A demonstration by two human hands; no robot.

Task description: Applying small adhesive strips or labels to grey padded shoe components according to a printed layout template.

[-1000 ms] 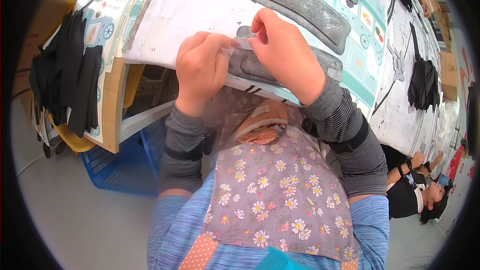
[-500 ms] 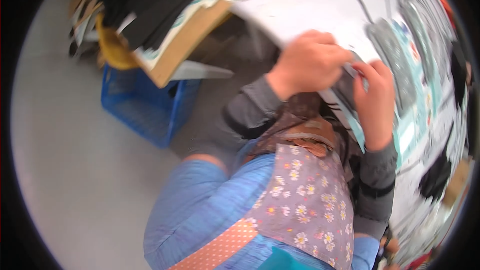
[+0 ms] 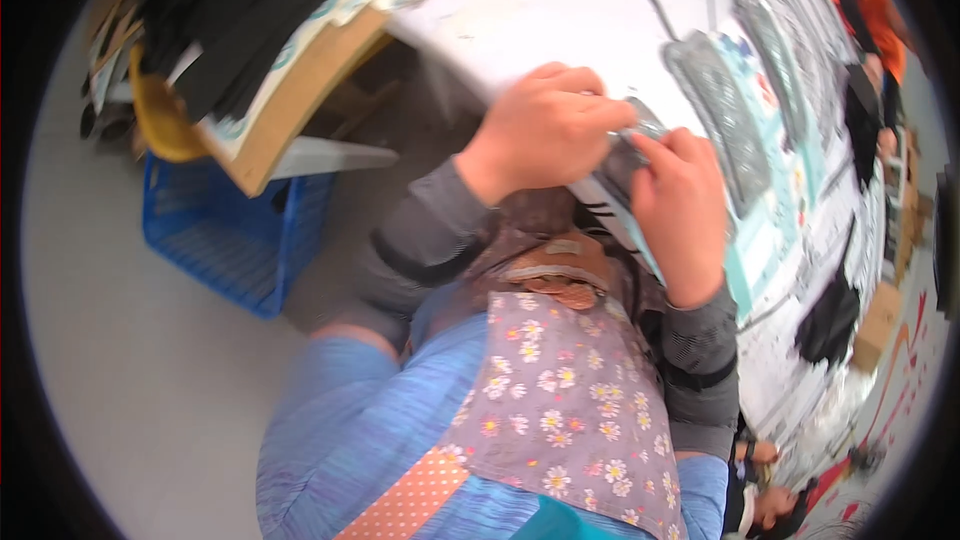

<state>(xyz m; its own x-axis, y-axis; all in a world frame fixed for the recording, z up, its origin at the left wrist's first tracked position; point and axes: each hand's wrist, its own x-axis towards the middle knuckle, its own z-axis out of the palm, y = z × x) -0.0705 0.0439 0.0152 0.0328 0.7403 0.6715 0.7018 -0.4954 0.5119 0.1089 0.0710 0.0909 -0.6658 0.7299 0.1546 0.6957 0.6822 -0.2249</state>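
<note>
At the near edge of the white table [image 3: 530, 10], my left hand [image 3: 550, 130] is closed, its fingertips pinching a dark grey packet in shiny clear plastic [image 3: 622, 168]. My right hand [image 3: 685, 220] is also closed, with thumb and forefinger on the same packet just beside the left fingertips. The fingers cover much of it, and what lies inside cannot be made out. To the right of my right hand lies another grey plastic-wrapped packet [image 3: 725, 125], with a further one [image 3: 778, 70] beyond it.
Black cloth pieces [image 3: 225, 10] are heaped on a wood-edged table at the left. Below it stand a yellow stool [image 3: 160, 120] and a blue crate [image 3: 215, 240]. Black cloth [image 3: 832, 320] and a cardboard box [image 3: 877, 325] lie at the right. Other people are at the right side, one in orange [image 3: 865, 10].
The whole scene has shifted left in the picture, bringing more of the right side into view. Both hands stay pinched on the packet, with little visible change in their grip.
</note>
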